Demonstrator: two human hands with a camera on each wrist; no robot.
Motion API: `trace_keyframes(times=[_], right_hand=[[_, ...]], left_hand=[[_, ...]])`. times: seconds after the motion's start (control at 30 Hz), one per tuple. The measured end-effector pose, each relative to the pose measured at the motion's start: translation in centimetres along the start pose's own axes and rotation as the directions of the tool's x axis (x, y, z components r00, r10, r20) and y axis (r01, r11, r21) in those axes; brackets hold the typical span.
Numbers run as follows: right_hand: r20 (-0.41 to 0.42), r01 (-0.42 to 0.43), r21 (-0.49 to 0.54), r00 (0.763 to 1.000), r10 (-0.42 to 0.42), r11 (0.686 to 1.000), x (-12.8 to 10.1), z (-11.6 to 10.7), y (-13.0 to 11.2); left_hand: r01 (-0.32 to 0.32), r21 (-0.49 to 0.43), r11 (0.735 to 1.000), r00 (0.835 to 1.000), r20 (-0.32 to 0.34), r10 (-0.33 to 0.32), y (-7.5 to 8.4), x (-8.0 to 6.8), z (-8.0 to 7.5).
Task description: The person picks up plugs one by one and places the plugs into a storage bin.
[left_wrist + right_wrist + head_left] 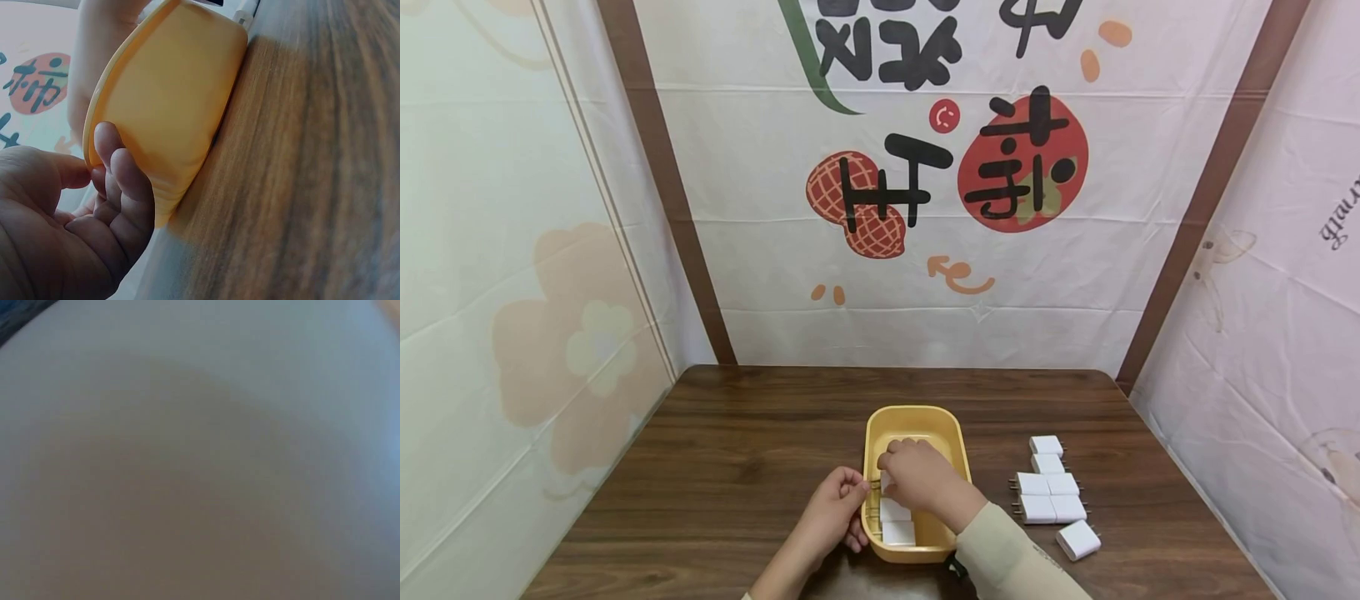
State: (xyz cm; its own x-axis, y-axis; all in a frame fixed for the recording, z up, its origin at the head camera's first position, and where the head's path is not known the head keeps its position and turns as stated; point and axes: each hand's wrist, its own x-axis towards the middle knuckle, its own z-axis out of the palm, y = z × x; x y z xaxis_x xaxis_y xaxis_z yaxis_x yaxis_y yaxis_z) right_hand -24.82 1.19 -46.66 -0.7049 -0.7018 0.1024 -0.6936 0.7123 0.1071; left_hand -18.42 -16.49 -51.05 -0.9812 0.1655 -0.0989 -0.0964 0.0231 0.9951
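A yellow plastic bin (913, 410) stands on the table in the head view, with white power adapters (897, 533) in a row along its left side, their metal prongs pointing left. My left hand (833, 510) pinches the bin's left rim between thumb and fingers; in the left wrist view, the hand (81, 219) shows its other fingers curled against the outside wall. Inside the bin, my right hand (923, 481) grips another white adapter (885, 481) at the top of the row, partly hidden by the fingers. A pale blur fills the right wrist view.
Several more white adapters (1051, 496) lie grouped on the brown wooden table (760, 450) right of the bin. One adapter (1078, 540) sits apart, nearer the front. A printed cloth (760, 275) hangs behind the table, with more cloth at both sides.
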Motion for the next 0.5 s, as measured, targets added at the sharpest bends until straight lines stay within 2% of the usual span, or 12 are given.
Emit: trace_keyframes(times=[0.27,0.5], right_hand=[[-0.025,0.002,0.065,1.0,0.0,0.998,-0.8,-1.4,0.3],[-0.023,-0.006,0.097,1.0,0.008,0.995,-1.6,-1.3,0.6]], left_hand=[[0.005,0.01,1.0,1.0,-0.002,-0.005,0.2,0.1,0.0],[0.008,0.01,1.0,1.0,0.0,-0.008,0.2,0.1,0.1]])
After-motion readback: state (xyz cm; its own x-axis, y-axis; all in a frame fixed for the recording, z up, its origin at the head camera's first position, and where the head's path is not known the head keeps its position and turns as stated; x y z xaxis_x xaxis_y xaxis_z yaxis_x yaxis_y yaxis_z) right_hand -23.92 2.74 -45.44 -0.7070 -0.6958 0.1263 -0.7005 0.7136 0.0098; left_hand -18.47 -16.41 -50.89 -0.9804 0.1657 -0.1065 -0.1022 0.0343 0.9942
